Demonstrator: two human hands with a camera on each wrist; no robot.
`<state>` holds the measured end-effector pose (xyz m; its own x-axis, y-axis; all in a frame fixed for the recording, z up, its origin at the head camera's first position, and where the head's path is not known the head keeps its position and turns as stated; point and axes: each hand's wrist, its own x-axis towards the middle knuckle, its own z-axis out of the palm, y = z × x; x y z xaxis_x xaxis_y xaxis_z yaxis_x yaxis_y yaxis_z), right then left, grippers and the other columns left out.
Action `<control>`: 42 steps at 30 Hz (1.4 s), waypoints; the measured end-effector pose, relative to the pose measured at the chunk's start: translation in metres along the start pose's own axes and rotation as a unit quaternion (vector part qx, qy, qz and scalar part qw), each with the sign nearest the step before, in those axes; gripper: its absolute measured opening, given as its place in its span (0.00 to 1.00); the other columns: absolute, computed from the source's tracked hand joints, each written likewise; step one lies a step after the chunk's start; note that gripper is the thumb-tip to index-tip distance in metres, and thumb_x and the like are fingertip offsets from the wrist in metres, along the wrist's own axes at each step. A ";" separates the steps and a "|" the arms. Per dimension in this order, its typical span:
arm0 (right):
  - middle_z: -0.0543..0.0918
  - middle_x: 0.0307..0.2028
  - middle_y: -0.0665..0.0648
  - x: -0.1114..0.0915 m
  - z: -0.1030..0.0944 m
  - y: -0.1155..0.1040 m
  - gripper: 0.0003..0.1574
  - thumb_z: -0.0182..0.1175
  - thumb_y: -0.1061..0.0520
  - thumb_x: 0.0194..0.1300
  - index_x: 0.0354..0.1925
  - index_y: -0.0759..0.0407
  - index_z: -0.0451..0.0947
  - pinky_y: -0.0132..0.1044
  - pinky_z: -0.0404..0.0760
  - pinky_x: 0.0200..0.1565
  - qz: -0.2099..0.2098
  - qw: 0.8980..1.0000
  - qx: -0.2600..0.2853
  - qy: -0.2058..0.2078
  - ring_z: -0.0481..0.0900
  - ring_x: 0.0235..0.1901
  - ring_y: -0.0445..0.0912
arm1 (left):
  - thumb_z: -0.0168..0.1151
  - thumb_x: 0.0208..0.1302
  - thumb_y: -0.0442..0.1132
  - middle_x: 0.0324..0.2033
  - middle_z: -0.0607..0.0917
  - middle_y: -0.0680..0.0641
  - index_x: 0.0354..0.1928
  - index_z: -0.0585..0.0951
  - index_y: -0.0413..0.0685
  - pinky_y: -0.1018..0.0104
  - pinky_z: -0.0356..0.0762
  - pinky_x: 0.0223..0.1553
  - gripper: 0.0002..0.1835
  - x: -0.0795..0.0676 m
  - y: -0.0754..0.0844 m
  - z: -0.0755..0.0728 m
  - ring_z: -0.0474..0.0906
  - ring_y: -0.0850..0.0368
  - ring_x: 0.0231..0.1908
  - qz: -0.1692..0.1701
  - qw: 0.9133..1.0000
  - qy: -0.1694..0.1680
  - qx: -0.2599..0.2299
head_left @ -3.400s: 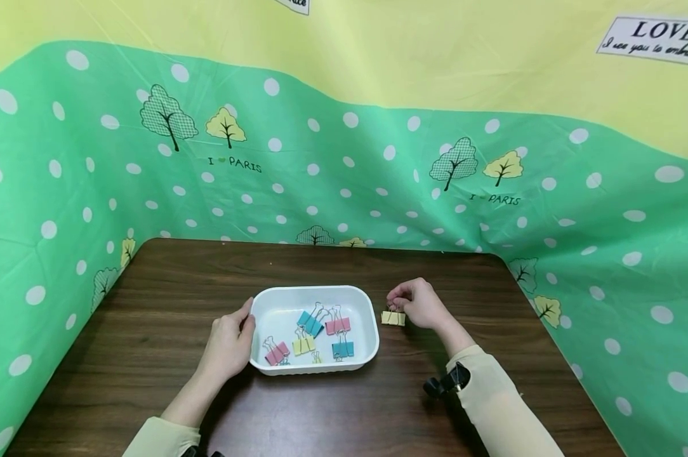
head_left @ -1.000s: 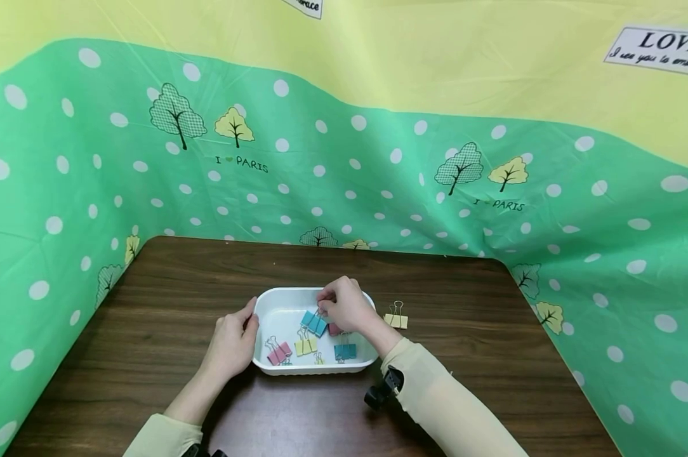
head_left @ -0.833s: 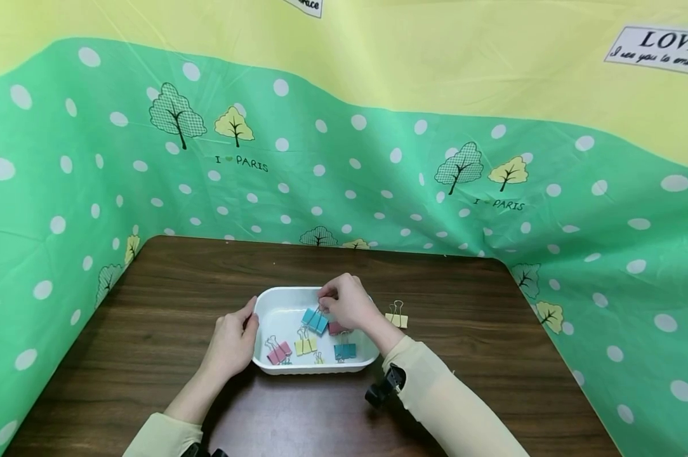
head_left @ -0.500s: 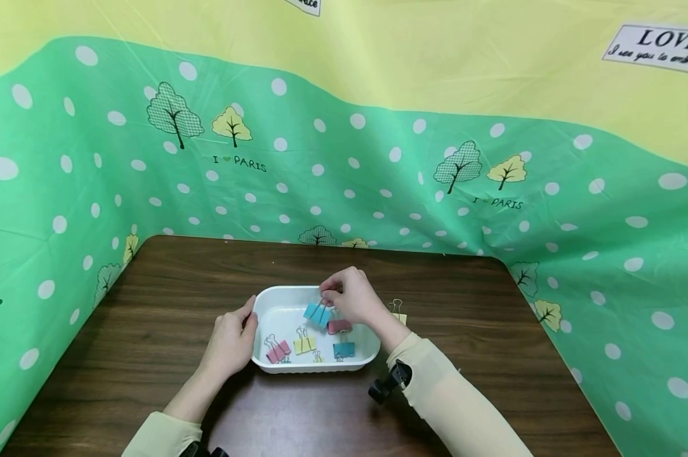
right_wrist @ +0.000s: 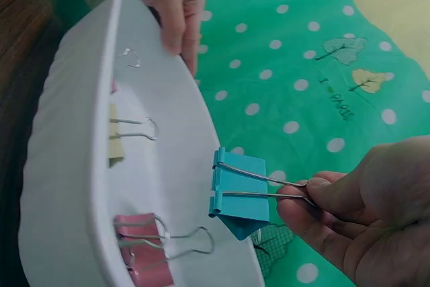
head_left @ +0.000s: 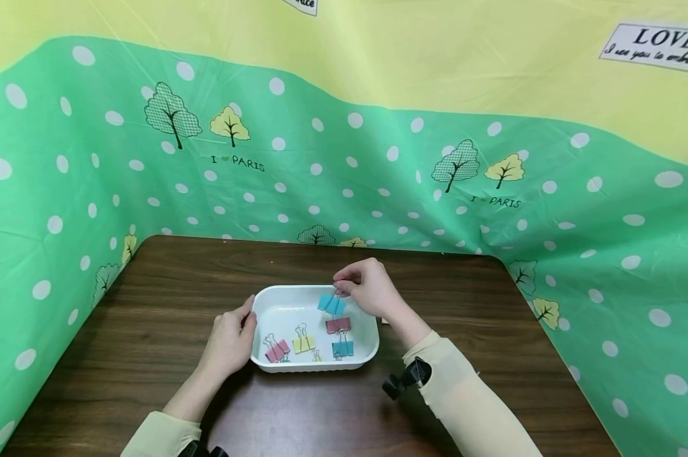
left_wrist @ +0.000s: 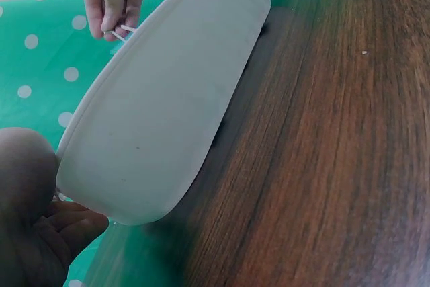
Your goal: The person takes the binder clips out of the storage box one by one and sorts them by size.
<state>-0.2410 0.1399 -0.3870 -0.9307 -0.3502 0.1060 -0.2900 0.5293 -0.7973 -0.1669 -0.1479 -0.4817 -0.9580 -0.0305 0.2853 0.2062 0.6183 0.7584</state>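
Observation:
My right hand pinches the wire handles of a blue binder clip, holding it raised over the back right part of a white plastic tray. In the right wrist view the blue binder clip hangs near the tray wall, thumb and fingertips on its handles. My left hand grips the tray's left end; in the left wrist view its fingers are on the tray wall. Inside the tray lie a red-pink clip, a darker blue clip, a yellow clip, a pink clip and smaller clips.
A yellow clip on the table just right of the tray is mostly hidden by my right wrist. The dark wooden table ends at a green and yellow patterned cloth behind and at both sides.
My right hand first left a yellow clip on the table, then took hold of the blue clip in the tray. It has lifted that clip and moved it right. My left hand stays put.

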 end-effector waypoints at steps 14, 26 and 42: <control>0.91 0.36 0.62 -0.013 -0.053 0.019 0.06 0.66 0.70 0.71 0.44 0.70 0.88 0.46 0.89 0.40 -0.014 0.999 0.025 0.030 0.90 0.35 0.53 | 0.54 0.77 0.29 0.59 0.82 0.30 0.69 0.74 0.26 0.43 0.82 0.50 0.23 0.000 -0.001 0.000 0.83 0.46 0.49 0.002 1.000 0.005 0.005; 0.90 0.34 0.61 -0.031 -0.093 0.052 0.05 0.67 0.69 0.71 0.42 0.70 0.89 0.37 0.87 0.37 0.012 0.998 -0.018 0.052 0.89 0.34 0.52 | 0.53 0.78 0.30 0.59 0.82 0.30 0.70 0.74 0.26 0.50 0.82 0.42 0.23 -0.001 0.000 -0.001 0.83 0.47 0.41 -0.005 1.000 -0.003 0.004; 0.90 0.34 0.62 -0.048 -0.117 0.108 0.06 0.65 0.69 0.73 0.43 0.71 0.88 0.47 0.88 0.40 0.079 0.996 -0.033 0.021 0.89 0.35 0.55 | 0.53 0.78 0.30 0.60 0.82 0.30 0.69 0.74 0.26 0.54 0.81 0.37 0.22 -0.001 0.000 0.000 0.82 0.48 0.36 -0.002 1.000 -0.006 0.002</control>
<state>-0.2540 0.3041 -0.4091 -0.9740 -0.2264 0.0086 -0.1522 0.6256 -0.7652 -0.1662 -0.1480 -0.4820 -0.9610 -0.0229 0.2755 0.2023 0.6208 0.7574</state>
